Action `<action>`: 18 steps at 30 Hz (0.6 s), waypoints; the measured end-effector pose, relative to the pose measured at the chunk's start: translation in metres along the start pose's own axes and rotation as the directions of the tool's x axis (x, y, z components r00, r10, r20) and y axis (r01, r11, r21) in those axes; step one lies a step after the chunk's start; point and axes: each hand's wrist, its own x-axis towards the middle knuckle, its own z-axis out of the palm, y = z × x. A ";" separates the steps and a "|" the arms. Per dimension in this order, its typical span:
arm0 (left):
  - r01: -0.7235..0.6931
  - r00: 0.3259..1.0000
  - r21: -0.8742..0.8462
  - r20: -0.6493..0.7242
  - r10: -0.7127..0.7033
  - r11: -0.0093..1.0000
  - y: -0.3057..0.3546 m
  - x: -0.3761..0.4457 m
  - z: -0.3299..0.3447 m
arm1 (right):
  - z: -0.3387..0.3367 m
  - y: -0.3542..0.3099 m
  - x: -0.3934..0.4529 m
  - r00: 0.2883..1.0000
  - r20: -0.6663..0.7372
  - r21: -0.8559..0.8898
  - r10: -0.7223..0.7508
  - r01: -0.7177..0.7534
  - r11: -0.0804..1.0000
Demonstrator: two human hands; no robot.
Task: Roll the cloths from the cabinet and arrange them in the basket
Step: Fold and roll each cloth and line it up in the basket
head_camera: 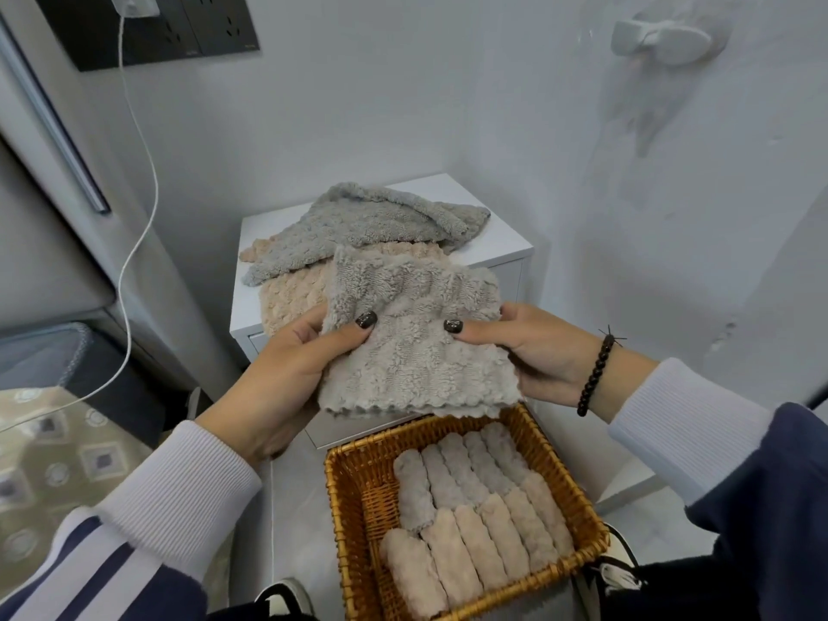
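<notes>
A fluffy grey-beige cloth (405, 347) is stretched flat between my hands above the cabinet's front edge. My left hand (286, 365) pinches its left side with the thumb on top. My right hand (533, 351) pinches its right side the same way. Behind it, on the white cabinet (497, 244), lie a loose grey cloth (358, 226) and a beige cloth (291, 298) under it. Below my hands a wicker basket (354, 499) stands on the floor, holding several rolled cloths (475, 508), grey ones at the back and beige ones in front.
A white cable (139, 226) hangs from a wall socket at the upper left. A grey bin (45, 351) and a patterned mat (53, 463) are at the left. A white holder (658, 40) is fixed high on the right wall. My shoes show near the basket.
</notes>
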 end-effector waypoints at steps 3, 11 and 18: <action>0.036 0.998 0.070 0.044 -0.039 0.997 0.001 -0.004 -0.006 | -0.007 -0.004 -0.004 0.999 -0.028 -0.023 -0.027 0.026 0.999; 0.047 0.989 -0.113 0.147 -0.030 0.993 0.000 -0.008 -0.012 | -0.015 -0.012 -0.009 0.990 0.086 0.056 -0.108 0.103 0.993; -0.035 0.988 -0.252 0.135 0.071 0.967 0.014 -0.007 -0.022 | -0.004 -0.029 -0.009 0.942 0.265 0.069 -0.206 0.195 0.978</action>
